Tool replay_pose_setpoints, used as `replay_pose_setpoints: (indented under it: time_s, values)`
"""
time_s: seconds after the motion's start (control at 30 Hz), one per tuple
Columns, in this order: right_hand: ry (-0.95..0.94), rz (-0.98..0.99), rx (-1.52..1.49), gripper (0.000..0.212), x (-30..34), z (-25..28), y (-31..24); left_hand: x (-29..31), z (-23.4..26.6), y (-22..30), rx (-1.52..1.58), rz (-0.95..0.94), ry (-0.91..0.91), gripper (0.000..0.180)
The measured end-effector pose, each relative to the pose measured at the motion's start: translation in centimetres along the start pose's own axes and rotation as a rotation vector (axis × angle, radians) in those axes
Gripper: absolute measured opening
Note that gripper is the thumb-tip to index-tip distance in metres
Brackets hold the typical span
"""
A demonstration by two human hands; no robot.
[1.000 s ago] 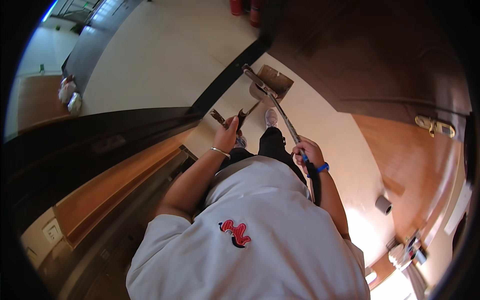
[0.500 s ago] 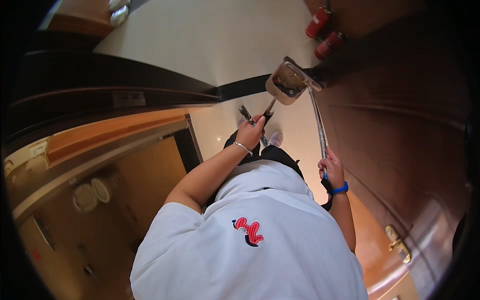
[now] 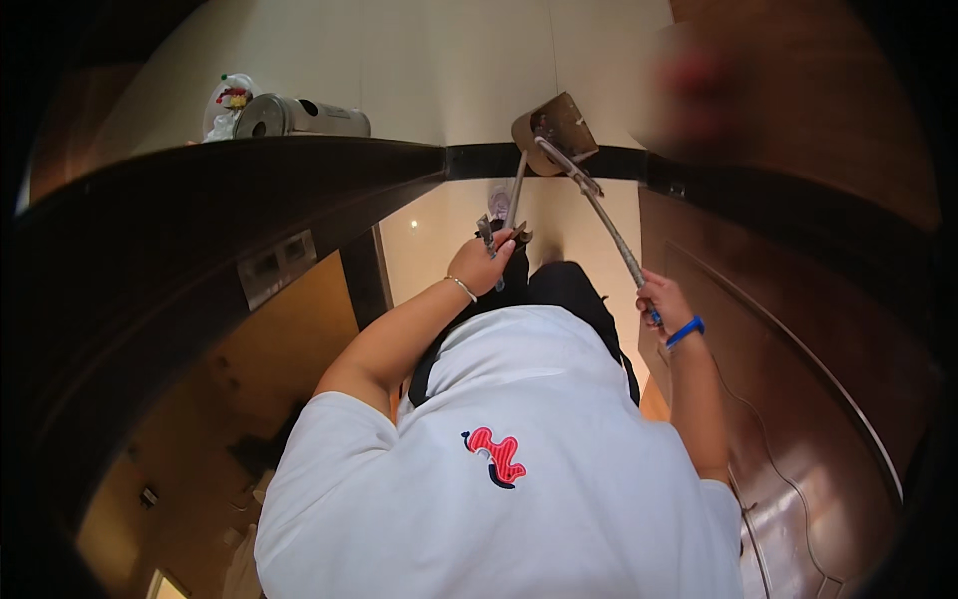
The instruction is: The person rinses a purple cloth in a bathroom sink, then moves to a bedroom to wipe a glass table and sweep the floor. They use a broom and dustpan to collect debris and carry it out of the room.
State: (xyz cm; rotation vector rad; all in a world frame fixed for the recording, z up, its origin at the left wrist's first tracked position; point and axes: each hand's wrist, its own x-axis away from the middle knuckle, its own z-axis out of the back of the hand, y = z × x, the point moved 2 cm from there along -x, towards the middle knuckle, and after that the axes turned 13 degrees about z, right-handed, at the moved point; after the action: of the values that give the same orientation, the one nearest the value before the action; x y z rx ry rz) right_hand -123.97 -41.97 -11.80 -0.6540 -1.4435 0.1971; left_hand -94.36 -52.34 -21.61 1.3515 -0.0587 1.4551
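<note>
My left hand point(image 3: 479, 267) is closed around the shaft of a long-handled dustpan point(image 3: 578, 132). A second slim tool with a patterned end point(image 3: 486, 233) sticks up from the same fist; its kind is unclear. The pan is tilted over the dark threshold, with some dark debris inside it. In my right hand point(image 3: 665, 299) is the worn, silvery pole of a long-handled tool point(image 3: 617, 236). Its flat cross-piece lies at the pan's near edge, and I cannot tell whether they touch. A blue band circles my right wrist.
Beyond the dark threshold strip point(image 3: 479, 161), a cylindrical metal bin point(image 3: 339, 121) lies at the far left beside a clear bag with colourful bits point(image 3: 236, 98). A brown door point(image 3: 738, 329) stands at right. A red blur point(image 3: 694, 90) shows at the far right.
I have moved forward to the doorway. The dustpan and pole tool have shifted left and away, and the pan has tilted. The metal bin has come into fuller view.
</note>
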Motion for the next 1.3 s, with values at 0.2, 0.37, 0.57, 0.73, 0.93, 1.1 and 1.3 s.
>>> replay_pose_setpoints:
  time_s: [0.2, 0.37, 0.57, 0.73, 0.93, 1.1, 1.3]
  values:
    - [-0.138, -0.022, 0.267, 0.017, -1.4, 3.0, -5.5, -0.4, 0.3, -2.2, -0.042, -0.020, 0.027, 0.035]
    - [-0.297, 0.217, 0.924, 0.048, -5.0, 4.8, -10.8, 0.6, 1.8, -1.1, -0.304, -0.061, -0.095, 0.028]
    - [-0.336, 0.294, 1.330, 0.073, -4.7, 0.1, -16.1, -0.3, -0.1, -0.7, -0.458, -0.142, -0.154, 0.024]
    - [-0.343, 0.282, 0.994, 0.071, -5.2, 1.1, -14.8, -1.4, -0.7, 0.3, -0.356, -0.014, -0.090, 0.025]
    - [-0.291, 0.311, 0.944, 0.068, -4.2, 2.0, -14.8, -2.2, -0.2, 0.6, -0.296, 0.004, -0.042, 0.027]
    - [-0.155, 0.297, 0.871, 0.062, -2.4, 6.2, -15.3, -1.7, 0.4, 1.4, -0.297, 0.036, -0.043, 0.029]
    - [-0.073, 0.254, 0.836, 0.052, 3.3, 9.4, -15.1, -2.3, 0.2, 0.2, -0.111, 0.085, 0.024, 0.030]
